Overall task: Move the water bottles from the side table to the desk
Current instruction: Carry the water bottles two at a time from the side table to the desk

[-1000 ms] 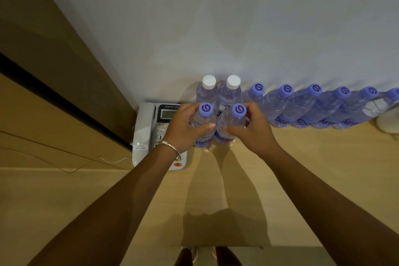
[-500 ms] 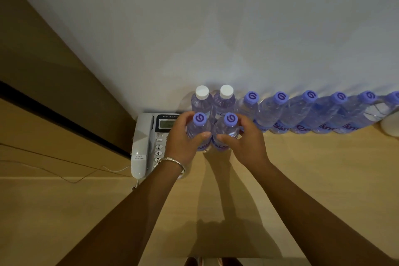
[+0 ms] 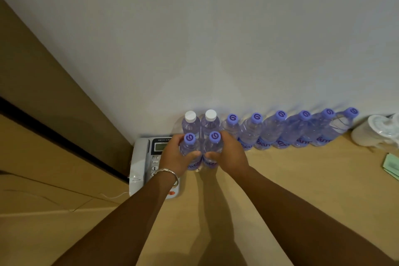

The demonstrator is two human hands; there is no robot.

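A plain white wall (image 3: 216,39) fills the far side, lit softly and evenly. Below it runs a light wooden table (image 3: 302,190) — pale and matte, with long shadows on it. To the left stands a tan wood panel (image 3: 43,93) with a dark strip (image 3: 64,136) running along it.

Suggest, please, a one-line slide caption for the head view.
Left hand and right hand each grip a purple-capped bottle in front of a bottle row along the wall.
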